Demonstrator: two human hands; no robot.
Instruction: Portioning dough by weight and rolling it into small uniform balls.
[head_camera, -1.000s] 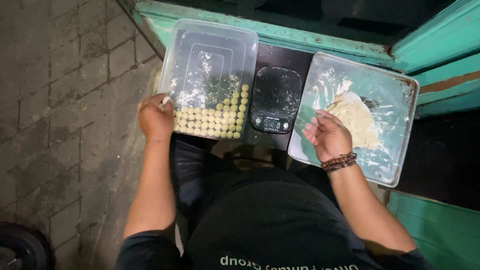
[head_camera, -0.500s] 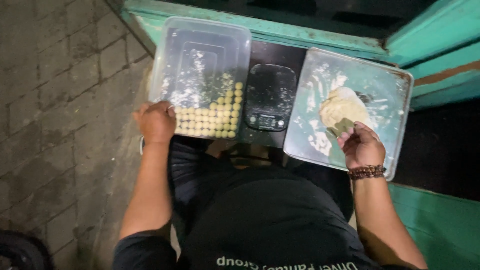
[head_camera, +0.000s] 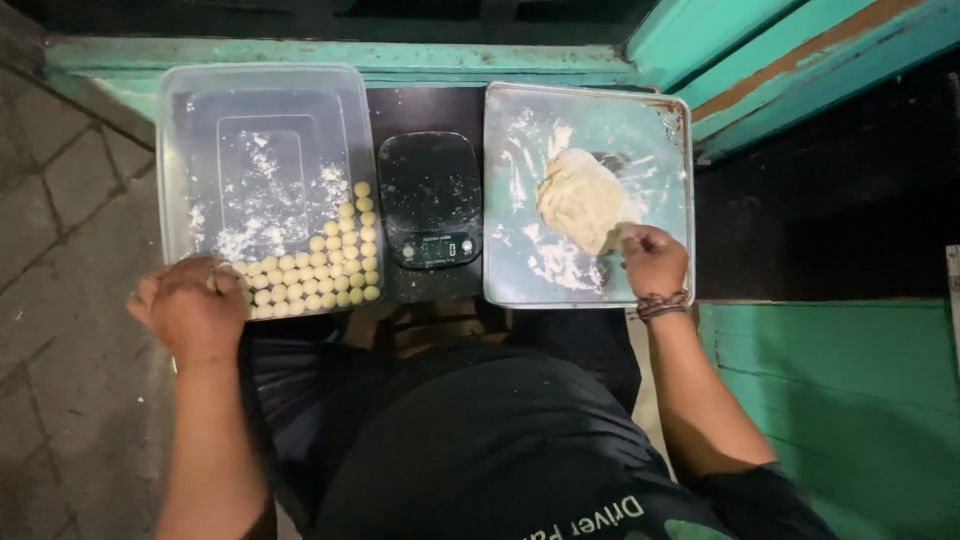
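My left hand (head_camera: 187, 307) rests at the near-left corner of a clear plastic container (head_camera: 200, 130), its fingers curled against the rim beside rows of several small pale dough balls (head_camera: 320, 268). Whether it holds a ball is hidden. My right hand (head_camera: 653, 260) is over the near right part of a floured metal tray (head_camera: 520, 250), with its fingertips pinching the near edge of a lump of pale dough (head_camera: 583, 198) that lies on the tray.
A black digital kitchen scale (head_camera: 431, 197), dusted with flour, sits between the container and the tray. All three stand on a teal painted wooden ledge (head_camera: 400, 55). Grey paving lies to the left, teal boards to the right.
My right hand has gone from the tray's near left side to the dough lump's near right edge. My left hand has stayed at the container's near-left corner. The view has shifted.
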